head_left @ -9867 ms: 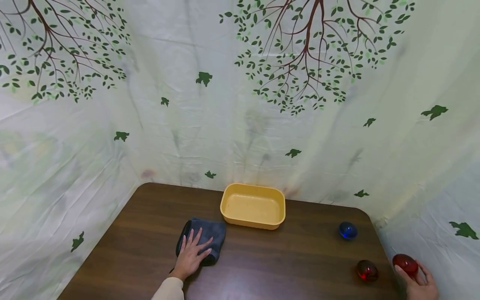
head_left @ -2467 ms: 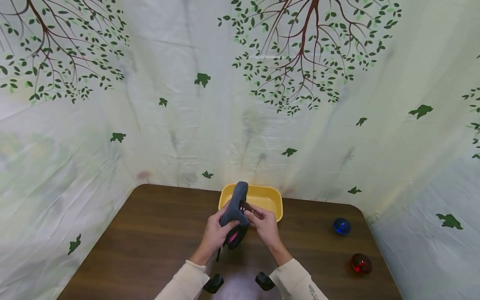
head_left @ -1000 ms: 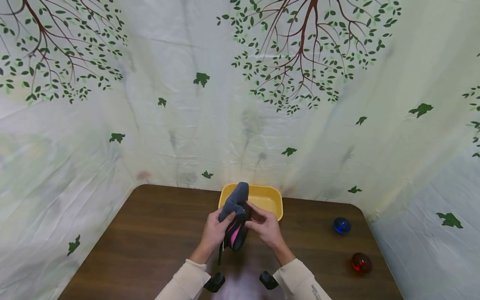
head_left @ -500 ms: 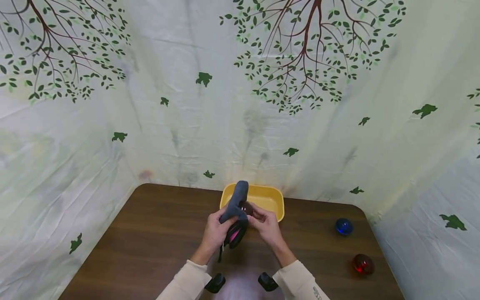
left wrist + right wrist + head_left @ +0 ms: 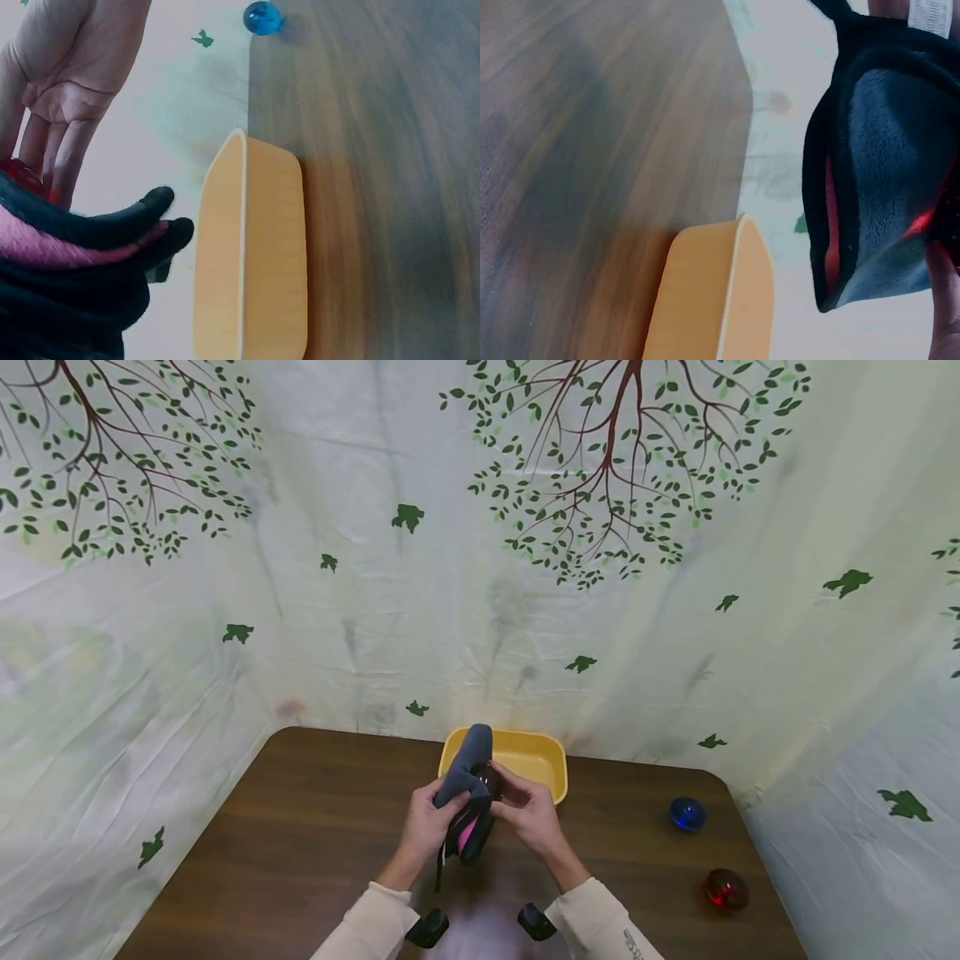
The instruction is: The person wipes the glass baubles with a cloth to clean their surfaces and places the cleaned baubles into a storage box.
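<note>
Both hands are raised over the middle of the table, in front of the yellow basin. My left hand (image 5: 429, 820) grips a blue-grey cleaning cloth (image 5: 472, 758) with black edging and a pink inner face. My right hand (image 5: 534, 814) pinches a dark red, glassy ball (image 5: 490, 779) against the cloth, thumb and fingers at its right side. The left wrist view shows the red ball (image 5: 24, 177) behind the black-edged folds, partly hidden. In the right wrist view, the cloth (image 5: 896, 150) drapes down beside the ball, and a white label (image 5: 930, 15) shows at its top.
The yellow basin (image 5: 558, 768) stands at the table's back edge, behind the hands. On the right of the brown table (image 5: 315, 860) are a blue ball (image 5: 687, 813) and another red ball (image 5: 727, 889). A printed curtain (image 5: 450, 610) surrounds the table.
The cloth lay folded on the table under my left hand, and the red ball was at the far right; both are now lifted together mid-table. Lately the ball and cloth shift slightly against each other.
</note>
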### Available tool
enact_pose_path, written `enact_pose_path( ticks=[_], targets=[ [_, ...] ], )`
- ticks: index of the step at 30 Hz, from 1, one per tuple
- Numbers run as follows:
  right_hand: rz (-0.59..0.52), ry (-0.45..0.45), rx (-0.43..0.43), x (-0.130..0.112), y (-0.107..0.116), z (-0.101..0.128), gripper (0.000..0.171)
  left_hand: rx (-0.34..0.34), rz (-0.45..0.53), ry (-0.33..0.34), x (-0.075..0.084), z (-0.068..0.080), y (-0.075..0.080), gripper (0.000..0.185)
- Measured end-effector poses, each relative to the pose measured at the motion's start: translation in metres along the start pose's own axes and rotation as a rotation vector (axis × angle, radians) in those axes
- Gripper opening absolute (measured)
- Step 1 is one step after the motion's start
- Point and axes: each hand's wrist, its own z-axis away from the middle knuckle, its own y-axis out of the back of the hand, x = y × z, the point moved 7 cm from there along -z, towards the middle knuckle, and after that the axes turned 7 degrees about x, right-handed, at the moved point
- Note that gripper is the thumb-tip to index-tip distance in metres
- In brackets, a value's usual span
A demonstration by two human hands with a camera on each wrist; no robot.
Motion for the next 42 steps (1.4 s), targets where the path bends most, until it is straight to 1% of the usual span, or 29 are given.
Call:
enact_pose_path(
  ticks=[2,5,7,9,12,14,17,19,22,24,27,29,32,34,36,39,42],
  targets=[
    [-0.001,-0.036,0.013,0.002,0.0,0.0,0.052,-0.024,-0.03,-0.032,0.002,0.001,0.0,0.035],
    [0.004,-0.131,0.045,0.006,0.001,0.0,0.045,-0.039,-0.065,-0.069,0.006,0.002,0.0,0.047],
    [0.006,-0.184,0.056,0.008,0.0,0.0,0.045,-0.041,-0.071,-0.082,0.008,0.002,-0.001,0.052],
    [0.001,-0.209,0.064,0.007,0.0,-0.001,0.046,-0.031,-0.071,-0.076,0.008,0.001,-0.001,0.052],
    [-0.016,-0.174,0.05,0.003,-0.001,-0.002,0.047,-0.005,-0.065,-0.059,0.008,-0.001,0.0,0.045],
    [-0.026,-0.115,0.033,0.0,-0.002,-0.003,0.049,0.01,-0.052,-0.046,0.007,-0.002,0.001,0.038],
    [-0.041,-0.006,-0.004,-0.005,-0.003,-0.003,0.055,0.029,-0.029,-0.045,0.006,-0.003,0.001,0.027],
    [-0.051,0.045,-0.037,-0.007,-0.004,-0.003,0.058,0.039,-0.016,-0.051,0.006,-0.004,0.001,0.025],
    [-0.059,0.08,-0.085,-0.007,-0.004,-0.002,0.059,0.043,0.014,-0.051,0.007,-0.003,0.0,0.024],
    [-0.051,0.084,-0.098,-0.007,-0.003,-0.002,0.059,0.035,0.034,-0.05,0.006,-0.002,0.0,0.024],
    [-0.039,0.051,-0.074,-0.005,-0.001,-0.002,0.058,0.008,0.029,-0.059,0.006,-0.001,-0.001,0.025],
    [-0.039,0.007,-0.038,-0.003,0.0,-0.001,0.055,-0.011,0.011,-0.057,0.006,0.0,-0.002,0.03],
    [-0.033,-0.084,0.02,0.0,-0.001,0.0,0.047,-0.032,-0.021,-0.049,0.006,0.0,-0.002,0.042],
    [-0.034,-0.13,0.038,0.002,-0.002,0.001,0.043,-0.037,-0.032,-0.044,0.005,0.0,-0.002,0.048],
    [-0.034,-0.154,0.038,0.003,-0.003,0.001,0.042,-0.035,-0.034,-0.051,0.004,0.001,-0.001,0.051],
    [-0.033,-0.122,0.022,0.0,-0.002,0.001,0.045,-0.022,-0.031,-0.076,0.004,0.0,-0.001,0.048],
    [-0.024,-0.033,-0.008,-0.007,-0.001,0.001,0.052,0.003,-0.015,-0.078,0.005,-0.001,-0.001,0.037]
  ],
)
